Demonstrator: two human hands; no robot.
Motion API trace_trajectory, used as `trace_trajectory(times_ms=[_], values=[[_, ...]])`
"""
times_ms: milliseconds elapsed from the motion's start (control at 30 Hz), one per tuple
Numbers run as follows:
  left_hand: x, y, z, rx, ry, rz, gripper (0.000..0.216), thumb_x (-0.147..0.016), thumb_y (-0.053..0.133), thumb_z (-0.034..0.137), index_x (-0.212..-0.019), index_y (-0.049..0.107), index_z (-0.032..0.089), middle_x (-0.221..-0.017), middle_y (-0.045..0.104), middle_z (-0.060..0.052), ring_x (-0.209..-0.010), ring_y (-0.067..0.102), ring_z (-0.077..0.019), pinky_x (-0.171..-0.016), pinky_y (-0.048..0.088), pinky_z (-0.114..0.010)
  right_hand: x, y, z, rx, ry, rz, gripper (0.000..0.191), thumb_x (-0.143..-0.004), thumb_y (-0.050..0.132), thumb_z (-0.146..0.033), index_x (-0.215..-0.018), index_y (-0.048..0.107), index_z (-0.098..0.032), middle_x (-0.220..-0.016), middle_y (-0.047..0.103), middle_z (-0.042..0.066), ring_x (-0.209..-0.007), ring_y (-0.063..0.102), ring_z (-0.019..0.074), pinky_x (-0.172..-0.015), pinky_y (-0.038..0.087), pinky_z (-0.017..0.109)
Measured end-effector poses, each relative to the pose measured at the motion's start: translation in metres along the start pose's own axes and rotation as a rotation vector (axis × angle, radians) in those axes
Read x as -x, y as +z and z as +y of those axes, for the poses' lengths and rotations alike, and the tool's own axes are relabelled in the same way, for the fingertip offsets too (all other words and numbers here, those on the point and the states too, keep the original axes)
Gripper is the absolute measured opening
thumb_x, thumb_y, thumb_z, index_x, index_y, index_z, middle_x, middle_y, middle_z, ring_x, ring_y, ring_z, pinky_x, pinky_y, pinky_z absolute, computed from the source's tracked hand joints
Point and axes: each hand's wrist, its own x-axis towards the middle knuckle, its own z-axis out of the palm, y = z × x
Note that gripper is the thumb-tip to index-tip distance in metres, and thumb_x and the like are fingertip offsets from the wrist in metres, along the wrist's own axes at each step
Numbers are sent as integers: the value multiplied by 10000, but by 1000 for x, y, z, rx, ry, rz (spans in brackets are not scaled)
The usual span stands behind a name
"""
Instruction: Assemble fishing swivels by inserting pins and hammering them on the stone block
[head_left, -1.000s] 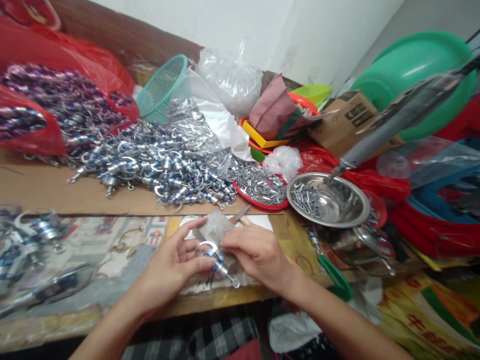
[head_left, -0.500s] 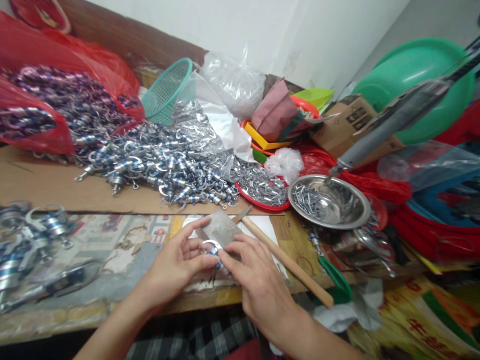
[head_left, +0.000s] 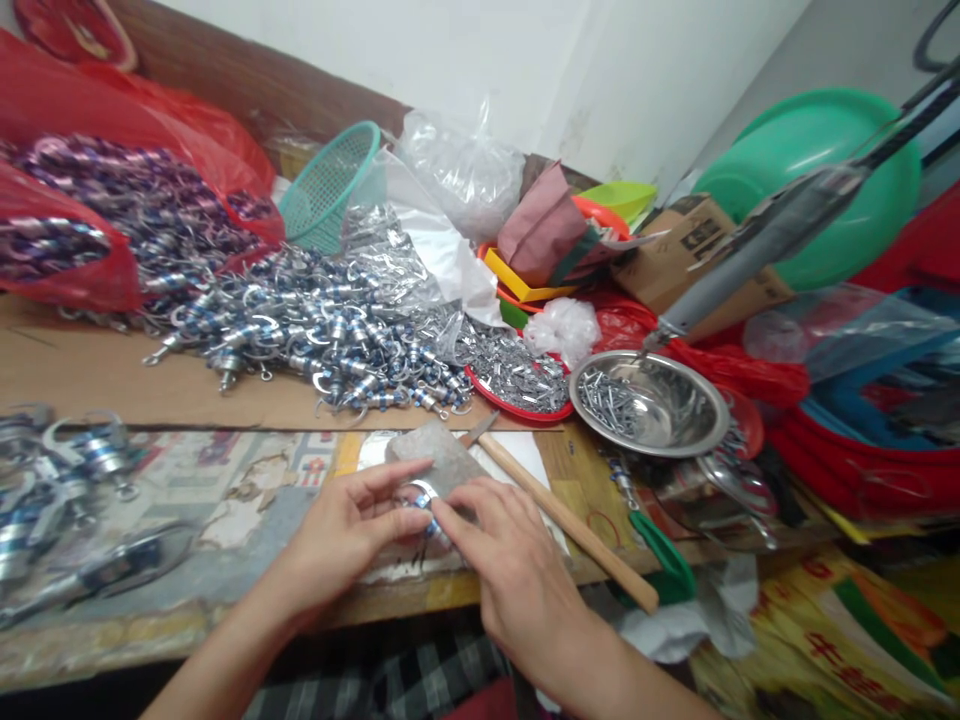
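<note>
My left hand [head_left: 349, 530] and my right hand [head_left: 502, 560] meet at the table's near edge, both pinching one small silver and blue metal clasp [head_left: 421, 500]. The clasp rests against a grey stone block [head_left: 442, 458] that lies just behind my fingers. A wooden-handled hammer [head_left: 570, 525] lies to the right of my right hand, its head touching the block. Most of the clasp is hidden by my fingers.
A big heap of the same clasps [head_left: 315, 330] lies on cardboard behind. A red plate of small metal parts [head_left: 517, 375], a steel bowl of screws [head_left: 645, 400], a hanging power screwdriver [head_left: 750, 250], red bags [head_left: 90, 200] and green basins [head_left: 817, 170] crowd the back and right.
My right hand has slid lower and nearer to me, which uncovers the hammer handle. The clasp's hanging end is now hidden under my fingers. The left hand has barely moved.
</note>
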Motion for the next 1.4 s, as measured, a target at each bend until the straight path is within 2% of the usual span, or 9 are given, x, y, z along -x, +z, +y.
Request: trace_trajectory(times_ms=[367,467,567,700,833,967,1100,1333,1400], values=[[2,3,6,50,6,16,552,-559,754,184,-1090,610,141,-718,693,-12,-660,621,-166,-624,510,-272,0,-4,-7,-42,60,-39,455,-769,367,4,-1157,520,-178,-1033,558,92,-957,481,212,-808,412,367],[3,3,6,60,-5,8,602,-579,745,176,-1151,563,133,-717,688,-11,-652,616,-154,-624,504,-264,0,-8,16,-124,106,91,403,-835,349,-52,-1182,507,-184,-1081,541,87,-999,495,184,-841,417,322],[4,3,5,55,-25,5,635,-594,740,174,-1192,528,137,-808,698,-37,-698,620,-155,-650,506,-268,4,-12,56,31,321,218,344,-860,415,-180,-1190,509,-159,-1079,536,112,-1018,503,216,-868,403,358],[4,4,6,39,-30,19,650,-599,739,178,-1208,514,152,-822,691,-34,-720,625,-159,-657,509,-267,13,-9,95,92,482,-67,300,-845,478,-321,-1079,588,-169,-893,601,71,-835,583,203,-738,446,318],[3,4,5,47,-26,39,683,-582,749,183,-1220,505,166,-778,682,-19,-716,632,-170,-667,511,-280,16,-5,96,11,501,-93,236,-865,433,-314,-916,607,-162,-830,634,50,-758,602,178,-665,456,286],[2,3,5,71,-7,30,786,-568,757,180,-1284,433,176,-734,678,-12,-697,637,-175,-666,506,-287,17,-13,83,-2,423,62,235,-848,466,-256,-1031,576,-158,-925,655,74,-832,622,192,-720,483,310],[3,4,6,85,1,29,823,-556,762,187,-1300,412,188,-707,671,-1,-670,633,-172,-636,508,-284,25,-28,61,-7,205,213,356,-857,461,-194,-1210,505,-186,-1006,632,87,-890,613,179,-764,495,283],[3,3,5,68,6,24,828,-570,755,184,-1312,388,198,-697,672,16,-648,628,-148,-633,505,-258,37,-38,31,169,26,20,489,-848,420,-94,-1310,409,-253,-928,615,64,-741,610,166,-625,508,277],[3,3,5,68,7,25,820,-572,753,178,-1309,391,198,-691,668,21,-650,627,-145,-634,504,-252,36,-41,28,174,5,65,535,-834,425,-68,-1326,381,-272,-933,611,63,-754,608,168,-620,502,275]])
